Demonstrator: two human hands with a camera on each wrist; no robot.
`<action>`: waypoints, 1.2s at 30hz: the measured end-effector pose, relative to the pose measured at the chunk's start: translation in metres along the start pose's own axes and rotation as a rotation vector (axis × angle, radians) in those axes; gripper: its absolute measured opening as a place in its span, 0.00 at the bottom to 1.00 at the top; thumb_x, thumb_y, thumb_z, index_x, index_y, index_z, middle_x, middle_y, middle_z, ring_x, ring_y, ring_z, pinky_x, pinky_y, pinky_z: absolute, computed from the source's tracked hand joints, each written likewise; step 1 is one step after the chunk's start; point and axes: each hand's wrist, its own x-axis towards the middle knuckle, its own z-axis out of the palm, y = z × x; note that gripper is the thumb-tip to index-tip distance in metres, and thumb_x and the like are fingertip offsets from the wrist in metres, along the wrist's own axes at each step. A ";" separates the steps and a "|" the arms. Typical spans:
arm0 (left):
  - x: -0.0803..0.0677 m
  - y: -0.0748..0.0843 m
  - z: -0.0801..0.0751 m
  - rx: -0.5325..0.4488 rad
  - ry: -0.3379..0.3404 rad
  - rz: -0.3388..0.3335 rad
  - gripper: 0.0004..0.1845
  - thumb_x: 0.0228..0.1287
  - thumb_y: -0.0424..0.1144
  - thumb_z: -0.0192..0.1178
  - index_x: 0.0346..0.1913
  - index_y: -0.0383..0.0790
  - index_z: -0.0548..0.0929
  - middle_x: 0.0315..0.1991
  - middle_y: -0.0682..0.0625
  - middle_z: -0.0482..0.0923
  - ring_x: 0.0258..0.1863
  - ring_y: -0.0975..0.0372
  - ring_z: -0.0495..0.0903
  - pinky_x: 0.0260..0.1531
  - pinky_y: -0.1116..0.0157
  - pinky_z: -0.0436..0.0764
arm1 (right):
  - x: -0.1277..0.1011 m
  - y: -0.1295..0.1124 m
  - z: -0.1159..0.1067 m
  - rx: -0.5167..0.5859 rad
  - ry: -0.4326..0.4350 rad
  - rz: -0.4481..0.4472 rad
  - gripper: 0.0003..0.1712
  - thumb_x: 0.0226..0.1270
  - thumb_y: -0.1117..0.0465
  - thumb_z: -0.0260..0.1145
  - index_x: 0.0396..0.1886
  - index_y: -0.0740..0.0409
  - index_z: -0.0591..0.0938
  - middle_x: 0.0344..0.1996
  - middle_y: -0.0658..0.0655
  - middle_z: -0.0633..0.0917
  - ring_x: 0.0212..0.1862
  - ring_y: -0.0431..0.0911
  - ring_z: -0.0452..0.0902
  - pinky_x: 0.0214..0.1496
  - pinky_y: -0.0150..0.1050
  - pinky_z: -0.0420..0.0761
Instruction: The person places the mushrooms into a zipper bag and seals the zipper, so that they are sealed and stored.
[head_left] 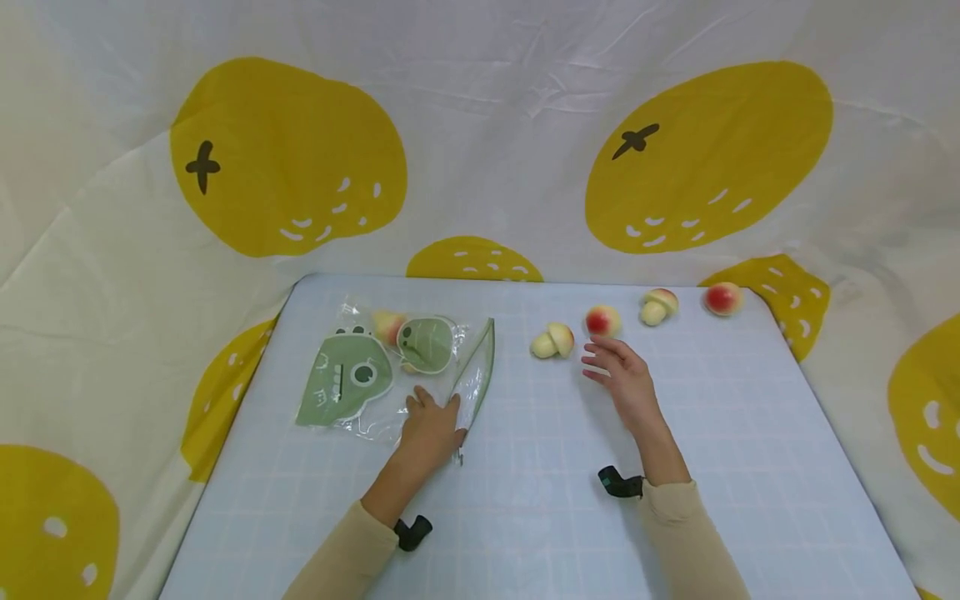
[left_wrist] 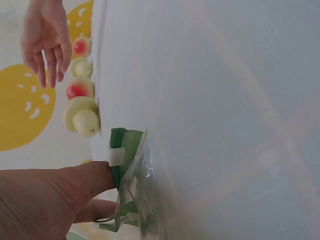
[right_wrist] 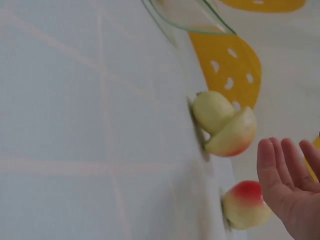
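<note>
A clear zip bag [head_left: 341, 383] with a green one-eyed dinosaur print lies on the left of the table. Inside it is a red-and-cream round piece [head_left: 388, 327], partly behind the print. My left hand [head_left: 431, 429] holds the bag by its mouth, thumb and finger at the green zip edge [left_wrist: 120, 170]. To the right, my right hand [head_left: 621, 379] hovers with fingers extended and nothing in it. Just beyond its fingertips sits a red-and-yellow peach-like toy [head_left: 602, 321]. A cream toy mushroom [head_left: 552, 341] lies on its side to the left of that.
Farther back on the right are another toy mushroom [head_left: 658, 307] and a second peach-like toy [head_left: 723, 298], near the table's far edge. A pale checked cloth covers the table [head_left: 525, 517]. Behind it hangs a white curtain [head_left: 495, 125] with yellow fruit prints.
</note>
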 end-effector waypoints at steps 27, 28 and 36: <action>0.001 -0.001 0.002 0.043 0.013 -0.017 0.32 0.59 0.48 0.72 0.63 0.36 0.79 0.58 0.11 0.61 0.56 0.23 0.68 0.38 0.43 0.82 | 0.034 -0.025 -0.009 -0.436 0.316 -0.192 0.22 0.67 0.72 0.63 0.61 0.73 0.76 0.55 0.77 0.77 0.51 0.64 0.74 0.44 0.25 0.73; 0.001 -0.001 0.002 0.042 0.010 -0.018 0.32 0.60 0.48 0.72 0.63 0.36 0.79 0.58 0.11 0.61 0.56 0.23 0.68 0.38 0.42 0.82 | 0.037 -0.023 -0.011 -0.432 0.319 -0.188 0.23 0.67 0.72 0.63 0.61 0.74 0.76 0.55 0.77 0.77 0.51 0.64 0.74 0.44 0.25 0.73; 0.001 -0.001 0.002 0.049 -0.006 -0.019 0.32 0.60 0.48 0.72 0.64 0.36 0.78 0.59 0.11 0.61 0.57 0.24 0.67 0.39 0.42 0.82 | 0.063 0.012 -0.036 -0.441 0.351 -0.142 0.26 0.68 0.66 0.66 0.65 0.65 0.75 0.60 0.71 0.76 0.56 0.60 0.74 0.50 0.31 0.73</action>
